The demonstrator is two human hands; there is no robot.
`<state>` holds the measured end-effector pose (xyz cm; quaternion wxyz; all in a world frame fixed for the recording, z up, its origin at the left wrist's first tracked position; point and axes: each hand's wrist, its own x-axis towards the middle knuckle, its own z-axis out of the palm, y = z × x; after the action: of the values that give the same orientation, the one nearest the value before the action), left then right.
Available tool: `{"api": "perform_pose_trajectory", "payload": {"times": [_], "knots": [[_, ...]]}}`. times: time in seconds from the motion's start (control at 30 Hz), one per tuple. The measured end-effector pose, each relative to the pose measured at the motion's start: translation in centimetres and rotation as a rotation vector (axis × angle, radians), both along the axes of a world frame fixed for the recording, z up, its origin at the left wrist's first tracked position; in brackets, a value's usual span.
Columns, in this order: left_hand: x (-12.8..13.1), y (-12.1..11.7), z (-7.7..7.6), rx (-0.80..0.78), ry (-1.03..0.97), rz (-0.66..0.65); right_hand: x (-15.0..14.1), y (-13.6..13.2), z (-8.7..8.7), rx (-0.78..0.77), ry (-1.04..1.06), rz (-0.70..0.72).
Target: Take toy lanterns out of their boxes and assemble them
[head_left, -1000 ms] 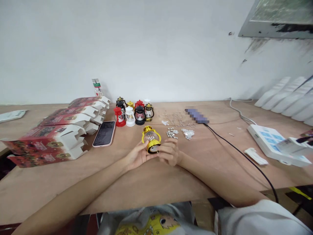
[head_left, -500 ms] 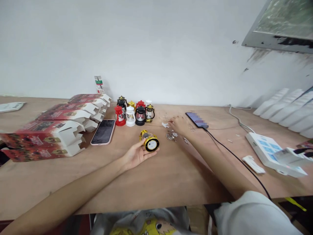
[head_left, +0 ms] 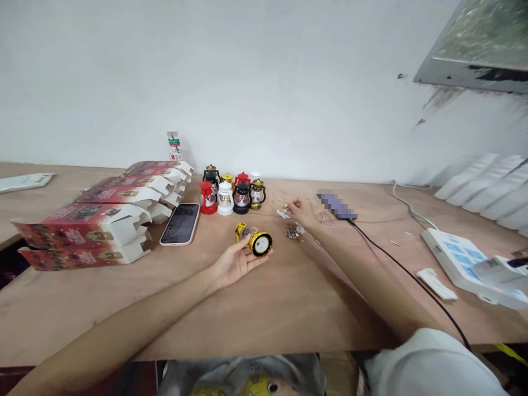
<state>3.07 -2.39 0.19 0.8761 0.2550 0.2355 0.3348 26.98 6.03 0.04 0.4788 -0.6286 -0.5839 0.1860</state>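
Note:
My left hand (head_left: 235,265) is closed around a small gold lantern (head_left: 261,244), tilted on its side with its round white-and-black base facing me. To the right of it, my right hand (head_left: 304,213) is low over the tabletop with its fingertips drawn together. Whatever is between those fingertips is too small to make out. Just left of the fingers lie small white pieces (head_left: 282,214). A little pile of shiny silver bits (head_left: 292,233) sits below the right hand, and thin clear pieces (head_left: 324,215) lie to its right.
Several small lanterns (head_left: 225,199) in red, white, black and gold stand near the wall. Open red cartons (head_left: 82,234) are stacked at left beside a phone (head_left: 180,224). At right are another phone (head_left: 336,204) on a black cable and a white power strip (head_left: 466,264).
The whole view has shifted slightly. My right hand's fingers have drawn closer together near the white pieces. My left hand still holds the gold lantern in nearly the same place.

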Motion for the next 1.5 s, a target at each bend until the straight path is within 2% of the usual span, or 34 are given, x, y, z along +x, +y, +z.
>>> {"api": "perform_pose_trajectory", "payload": {"times": [0.23,0.33,0.43,0.6,0.7,0.8,0.87,1.07,1.23,1.5], "knots": [[0.0,0.0,0.1,-0.002,-0.001,0.006,-3.0,-4.0,-0.1,0.038,0.421,0.184],[0.0,0.0,0.1,0.001,-0.005,0.017,-4.1,-6.5,0.1,0.075,0.504,0.228],[-0.1,0.0,0.1,-0.001,0.000,0.035,-5.1,-8.9,0.7,0.189,0.339,0.229],[-0.3,0.1,0.0,0.009,-0.023,0.053,-6.5,-11.8,1.9,0.464,-0.174,0.337],[-0.3,0.0,0.2,-0.007,-0.009,0.074,-6.8,-12.4,1.9,0.648,-0.417,0.375],[-0.1,-0.1,0.4,-0.034,0.029,0.092,-7.0,-12.4,1.6,0.816,-0.603,0.318],[0.0,-0.1,0.4,-0.046,0.052,0.092,-7.1,-12.2,1.4,0.875,-0.691,0.286],[0.2,0.1,0.1,0.012,0.050,0.058,-6.7,-11.8,0.9,0.847,-0.794,0.218],[0.4,0.1,0.3,0.040,0.121,0.062,-6.7,-12.0,0.8,0.813,-0.744,0.210],[0.6,-0.2,0.5,0.052,0.167,0.077,-6.6,-12.1,1.0,0.890,-0.782,0.214]]}}
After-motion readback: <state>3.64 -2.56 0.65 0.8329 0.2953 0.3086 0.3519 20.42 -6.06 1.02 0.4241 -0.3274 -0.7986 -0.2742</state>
